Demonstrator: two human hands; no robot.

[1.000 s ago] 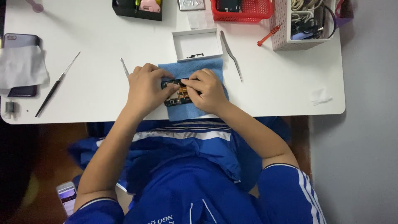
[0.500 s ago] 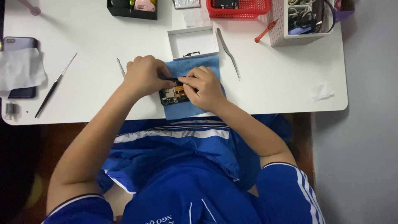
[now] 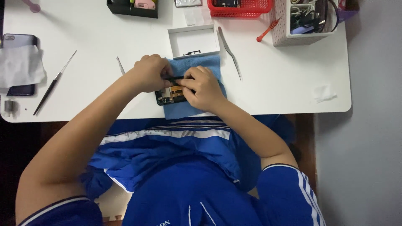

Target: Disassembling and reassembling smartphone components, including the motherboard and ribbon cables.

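An opened phone (image 3: 168, 95) with its circuit board showing lies on a blue cloth (image 3: 189, 108) near the front edge of the white table (image 3: 276, 83). My left hand (image 3: 150, 73) rests on the phone's far left side, fingers curled around a thin black tool. My right hand (image 3: 204, 88) covers the phone's right half and pinches the same dark tool or part above the board. Both hands meet over the middle of the phone, hiding most of it.
A small white tray (image 3: 193, 40) sits just behind the cloth, tweezers (image 3: 230, 52) to its right. A thin probe (image 3: 54, 82) and a phone under a tissue (image 3: 20, 66) lie at the left. A red basket (image 3: 238, 7), white organiser (image 3: 305, 21) and black tray (image 3: 133, 7) line the back edge.
The view has shifted slightly; my hands stay together over the phone, with only small finger movements.
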